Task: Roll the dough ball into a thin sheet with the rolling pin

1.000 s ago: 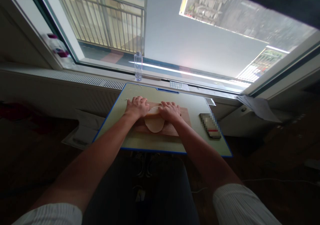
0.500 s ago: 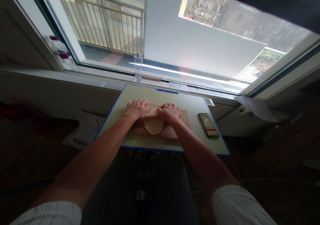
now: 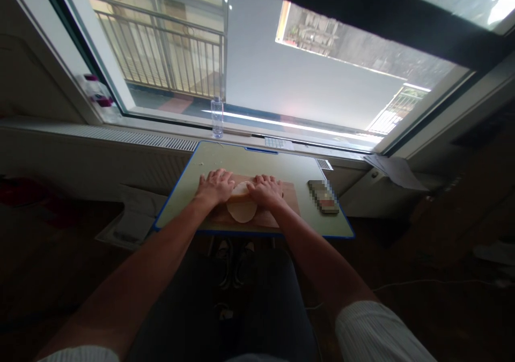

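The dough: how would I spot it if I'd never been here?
Below the big window stands a green table with a blue rim, bearing a wooden board. There, between the left hand and right hand, lies the dough. It is the pale, rounded sheet, lighter than the brown wood around it.

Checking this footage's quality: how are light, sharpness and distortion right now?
Head view: the window is bright, with white glare at upper right; head view: the floor and trousers sink into shadow; head view: left hand, right hand and dough are readable but slightly soft; head view: the phone is pixelated, and the forearms look stretched.
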Demonstrator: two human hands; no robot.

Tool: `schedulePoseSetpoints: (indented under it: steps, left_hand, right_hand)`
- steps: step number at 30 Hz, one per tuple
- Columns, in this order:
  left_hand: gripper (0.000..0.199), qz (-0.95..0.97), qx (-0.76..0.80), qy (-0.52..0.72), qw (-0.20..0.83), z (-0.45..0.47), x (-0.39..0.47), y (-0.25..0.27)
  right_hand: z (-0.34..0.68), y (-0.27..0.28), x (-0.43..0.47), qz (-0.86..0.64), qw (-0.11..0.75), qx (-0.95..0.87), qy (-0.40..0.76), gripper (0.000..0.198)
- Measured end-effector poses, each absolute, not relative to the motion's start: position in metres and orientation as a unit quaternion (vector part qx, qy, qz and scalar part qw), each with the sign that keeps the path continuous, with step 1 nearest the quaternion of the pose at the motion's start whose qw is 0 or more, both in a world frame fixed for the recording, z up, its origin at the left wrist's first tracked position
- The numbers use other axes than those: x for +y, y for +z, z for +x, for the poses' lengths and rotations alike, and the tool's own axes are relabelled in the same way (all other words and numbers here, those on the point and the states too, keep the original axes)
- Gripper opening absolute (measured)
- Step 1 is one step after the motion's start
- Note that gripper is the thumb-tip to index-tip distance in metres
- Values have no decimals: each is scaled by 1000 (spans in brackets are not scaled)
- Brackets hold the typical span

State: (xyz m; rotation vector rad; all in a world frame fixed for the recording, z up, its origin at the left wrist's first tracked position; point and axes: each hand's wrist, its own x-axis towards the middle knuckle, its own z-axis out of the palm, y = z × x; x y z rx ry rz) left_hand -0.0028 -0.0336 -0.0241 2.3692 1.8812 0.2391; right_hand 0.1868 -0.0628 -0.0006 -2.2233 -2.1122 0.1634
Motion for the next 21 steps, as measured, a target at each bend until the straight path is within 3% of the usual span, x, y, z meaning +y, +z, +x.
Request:
schedulePoseSetpoints:
  steps: [12,21]
  left_hand:
    - [49,741,650,166,-5,8,-83,-20]
    - [49,724,674,138,51,11,-78,-15]
  right_hand:
    - [189,-19,-97,-720,107,-686,-8,59]
    - [187,-15,-95,-724,79,-685,-3,59]
